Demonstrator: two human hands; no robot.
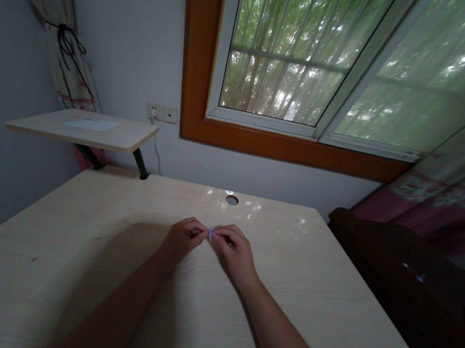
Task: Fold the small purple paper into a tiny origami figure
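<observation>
Between my fingertips, over the middle of the desk, is a small pale purple piece (210, 233), thin and folded or knotted in look; its exact kind is too small to tell. My left hand (183, 237) pinches its left side with thumb and forefinger. From the right, my right hand (236, 249) pinches the other side in the same way. The two hands nearly meet there, and the fingertips cover part of the piece. Both forearms reach in from the near edge of the view.
The light wood desk (306, 298) has a round cable hole (232, 200) near its back edge. A raised shelf (126, 132) on black legs, with a paper (92, 124) on it, stands at the back left. Dark furniture (410, 283) adjoins the right side. Behind is a window (290, 62).
</observation>
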